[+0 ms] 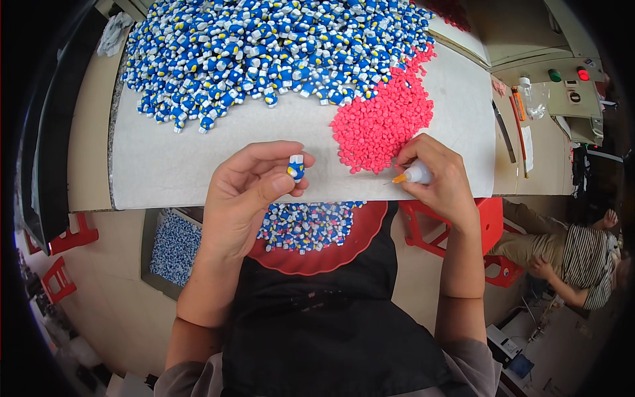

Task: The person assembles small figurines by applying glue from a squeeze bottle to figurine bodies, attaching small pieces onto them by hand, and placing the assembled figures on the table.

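Observation:
My left hand (pixel 248 192) pinches a small blue, white and yellow figurine (pixel 296 167) between thumb and fingers, just above the table's near edge. My right hand (pixel 440 175) grips a small white glue bottle (pixel 417 175) with an orange nozzle and a thin needle tip pointing left toward the figurine. The tip sits beside a heap of small pink pieces (pixel 383 122) on the white table mat (pixel 165 159). A large pile of the same blue figurines (pixel 264 46) covers the far part of the mat.
A red tray (pixel 344 255) on my lap holds several more blue figurines. A box of blue pieces (pixel 175 248) sits on the floor at left. Tools and a small bottle (pixel 526 99) lie at right. Another person (pixel 582 255) sits at far right near red stools (pixel 493 245).

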